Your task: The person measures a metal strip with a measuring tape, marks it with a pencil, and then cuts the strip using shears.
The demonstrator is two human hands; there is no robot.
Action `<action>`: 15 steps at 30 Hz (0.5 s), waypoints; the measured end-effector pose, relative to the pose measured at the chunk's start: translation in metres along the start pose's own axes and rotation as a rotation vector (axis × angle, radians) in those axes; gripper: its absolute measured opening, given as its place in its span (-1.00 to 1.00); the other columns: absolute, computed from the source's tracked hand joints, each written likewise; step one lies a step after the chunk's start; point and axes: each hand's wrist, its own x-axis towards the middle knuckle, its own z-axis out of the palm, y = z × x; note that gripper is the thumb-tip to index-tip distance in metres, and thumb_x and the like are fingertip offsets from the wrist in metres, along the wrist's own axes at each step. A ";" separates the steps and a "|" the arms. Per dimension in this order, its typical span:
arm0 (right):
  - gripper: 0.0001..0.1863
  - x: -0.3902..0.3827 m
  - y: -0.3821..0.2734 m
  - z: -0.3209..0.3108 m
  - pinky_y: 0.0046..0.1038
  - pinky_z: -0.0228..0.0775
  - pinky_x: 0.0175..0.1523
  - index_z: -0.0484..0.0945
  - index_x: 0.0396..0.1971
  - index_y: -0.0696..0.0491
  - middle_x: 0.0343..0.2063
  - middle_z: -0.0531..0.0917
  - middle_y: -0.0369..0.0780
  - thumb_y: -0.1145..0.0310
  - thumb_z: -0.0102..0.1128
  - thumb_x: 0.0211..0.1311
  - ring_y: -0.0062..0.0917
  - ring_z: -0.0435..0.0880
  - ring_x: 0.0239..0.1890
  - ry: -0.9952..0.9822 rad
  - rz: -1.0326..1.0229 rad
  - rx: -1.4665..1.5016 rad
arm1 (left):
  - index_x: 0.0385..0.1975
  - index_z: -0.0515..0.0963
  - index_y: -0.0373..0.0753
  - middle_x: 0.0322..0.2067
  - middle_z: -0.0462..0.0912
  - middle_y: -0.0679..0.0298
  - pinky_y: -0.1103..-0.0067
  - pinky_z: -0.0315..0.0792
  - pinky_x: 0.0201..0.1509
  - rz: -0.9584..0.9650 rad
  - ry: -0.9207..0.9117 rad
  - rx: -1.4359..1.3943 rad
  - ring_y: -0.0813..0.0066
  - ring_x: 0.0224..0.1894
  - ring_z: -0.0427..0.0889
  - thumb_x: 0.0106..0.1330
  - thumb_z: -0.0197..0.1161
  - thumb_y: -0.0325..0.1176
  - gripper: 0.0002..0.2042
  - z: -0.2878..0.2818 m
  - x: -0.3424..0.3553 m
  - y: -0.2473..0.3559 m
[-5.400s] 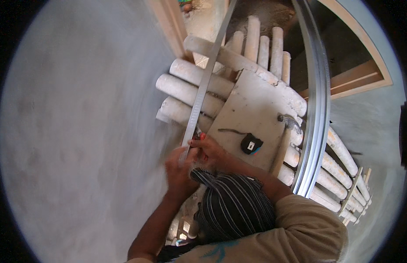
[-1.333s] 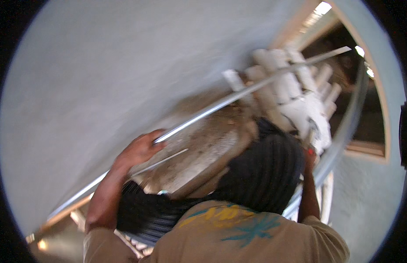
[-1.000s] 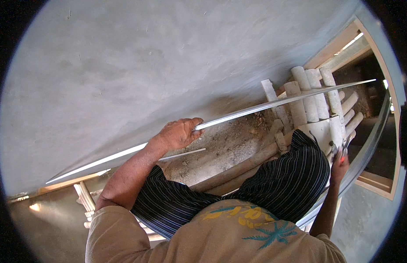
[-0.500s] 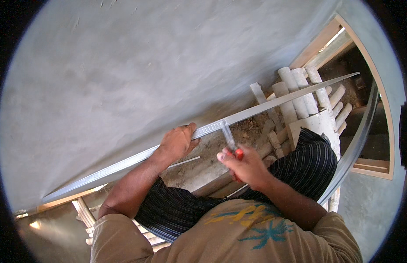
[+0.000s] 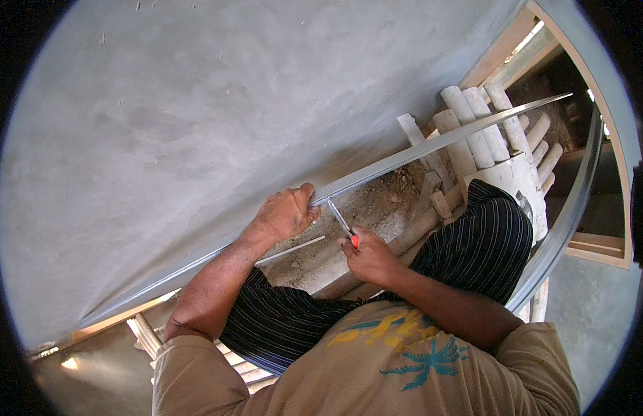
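A long, thin grey metal channel (image 5: 411, 154) runs slantwise in front of me, from low on the left up to the far right. My left hand (image 5: 287, 213) is closed around it left of its middle. In my closed right hand (image 5: 371, 258) is a pair of red-handled snips (image 5: 341, 219). Their narrow metal tips meet the channel's lower edge just right of my left fingers. Whether the blades are apart or together is too small to tell, and my palm covers most of the handles.
A smooth grey plastered wall (image 5: 231, 90) rises along the far side. Pale round poles (image 5: 474, 135) are stacked at the right, by a wooden frame (image 5: 616, 173). Another long metal strip (image 5: 567, 229) curves past my right knee. Rubble (image 5: 384, 201) lies below the channel.
The channel has rolled in my left hand: its ribbed face has turned away and a smooth side shows. The snips have shifted left along it, close to my left fingers.
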 end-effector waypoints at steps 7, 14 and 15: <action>-0.67 -0.001 0.007 0.008 0.02 0.43 0.03 0.48 -0.13 0.28 -0.26 0.61 0.23 0.27 0.13 0.38 0.17 0.61 -0.09 0.038 0.007 0.048 | -0.15 0.40 -0.34 -0.37 0.68 -0.10 0.07 0.53 -0.05 -0.006 0.004 0.013 -0.15 -0.17 0.70 0.38 0.28 -0.12 -0.63 -0.001 0.000 0.003; -0.67 -0.002 -0.001 0.006 0.02 0.43 0.04 0.47 -0.10 0.29 -0.23 0.60 0.23 0.28 0.12 0.38 0.18 0.61 -0.10 0.020 0.019 0.046 | -0.13 0.41 -0.33 -0.32 0.67 -0.14 0.04 0.50 -0.05 -0.028 -0.037 -0.023 -0.22 -0.14 0.67 0.39 0.25 -0.13 -0.64 -0.003 -0.001 0.006; -0.66 -0.002 -0.002 0.005 0.02 0.43 0.04 0.47 -0.10 0.29 -0.22 0.60 0.23 0.28 0.12 0.39 0.18 0.61 -0.10 0.018 0.016 0.039 | -0.13 0.41 -0.33 -0.30 0.66 -0.16 0.02 0.49 -0.05 -0.036 -0.052 -0.030 -0.25 -0.13 0.66 0.40 0.23 -0.14 -0.65 -0.004 -0.001 0.007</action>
